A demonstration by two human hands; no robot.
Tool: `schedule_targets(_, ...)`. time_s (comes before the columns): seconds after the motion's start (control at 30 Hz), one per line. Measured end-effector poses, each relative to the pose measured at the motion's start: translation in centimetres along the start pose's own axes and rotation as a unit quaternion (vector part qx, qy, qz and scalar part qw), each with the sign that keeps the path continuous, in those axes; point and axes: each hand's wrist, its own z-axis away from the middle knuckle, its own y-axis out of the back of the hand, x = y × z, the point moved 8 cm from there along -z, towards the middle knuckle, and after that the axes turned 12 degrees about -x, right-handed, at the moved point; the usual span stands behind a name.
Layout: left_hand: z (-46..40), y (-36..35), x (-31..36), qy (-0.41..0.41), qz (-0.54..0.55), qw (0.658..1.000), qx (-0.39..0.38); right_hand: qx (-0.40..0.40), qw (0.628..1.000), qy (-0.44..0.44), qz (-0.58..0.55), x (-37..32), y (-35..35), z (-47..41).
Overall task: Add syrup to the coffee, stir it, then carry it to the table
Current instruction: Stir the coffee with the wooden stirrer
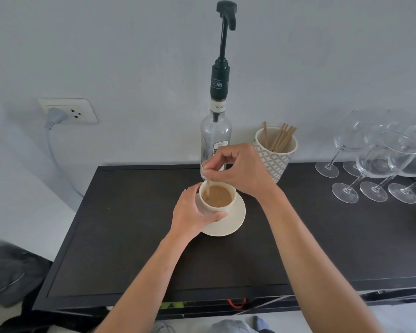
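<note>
Cream cup [215, 207] and saucer [233, 219], tan coffee [219, 195], black table [130, 224], grey-patterned holder [273, 162]

Two bare forearms reach up from the bottom edge, no sleeves anywhere along them, uncovered right through to the wrists. The left hand [190, 212] is bare: no ring, no watch, no glove. Same for the right hand [240, 168], with plain fingers and a plain wrist. Down at the very bottom, between the arms, there's a fold of grey-blue clothing [228, 326], soft fabric, too little showing to tell which garment it is
</note>
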Motion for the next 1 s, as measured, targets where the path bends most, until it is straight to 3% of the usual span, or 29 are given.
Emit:
schedule_targets(0.1,0.0,-0.1,0.0,-0.005,0.008,1.0,0.002,0.05,0.998,0.01,0.028,-0.1,0.8,0.1)
schedule_targets(0.27,-0.1,0.0,-0.1,0.003,-0.004,1.0,-0.001,-0.007,1.0,-0.002,-0.012,0.1,0.0,0.1)
schedule_targets(0.43,-0.1,-0.1,-0.1,0.001,0.002,1.0,0.0,0.057,0.998,0.017,0.037,-0.3,1.0,0.1)
schedule_targets(0.57,-0.2,-0.1,-0.2,0.006,-0.001,1.0,-0.003,-0.008,1.0,0.002,-0.004,0.1,0.0,0.1)
schedule_targets(0.73,-0.1,-0.2,-0.2,0.003,0.013,1.0,-0.001,0.047,0.999,0.009,0.018,0.1,0.7,0.1)
schedule_targets(0.87,-0.1,-0.2,-0.2,0.006,0.009,1.0,-0.002,-0.014,1.0,-0.01,-0.005,0.4,-0.2,-0.1)
schedule_targets(1.0,-0.1,-0.2,-0.3,0.003,0.007,1.0,0.001,0.044,0.999,0.01,0.012,0.0,0.6,-0.3)
